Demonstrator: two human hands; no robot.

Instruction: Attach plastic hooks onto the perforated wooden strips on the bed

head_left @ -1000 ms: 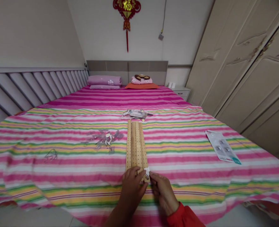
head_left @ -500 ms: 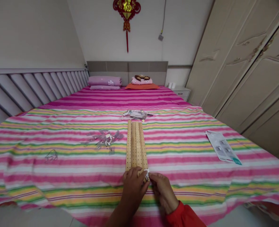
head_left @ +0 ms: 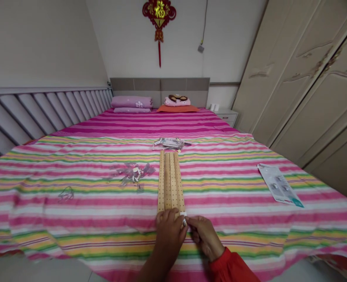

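Note:
Three narrow wooden strips (head_left: 169, 180) with rows of small holes lie side by side on the striped bed cover, running away from me. My left hand (head_left: 169, 234) rests with curled fingers over their near ends. My right hand (head_left: 205, 235), in a red sleeve, pinches a small white and metal fitting (head_left: 184, 216) against the near end of the rightmost strip. The two hands touch each other there.
Clear plastic bags of small parts (head_left: 131, 172) lie left of the strips, another pile (head_left: 170, 143) at their far end. A printed leaflet (head_left: 279, 184) lies at the right. A small wire piece (head_left: 65, 193) sits far left. Wardrobe doors (head_left: 308, 86) stand right; pillows (head_left: 131, 102) at the headboard.
Both hands have stayed at the near ends of the strips, shifting slightly right and down in view. The camera tilted a little. Nothing else moved.

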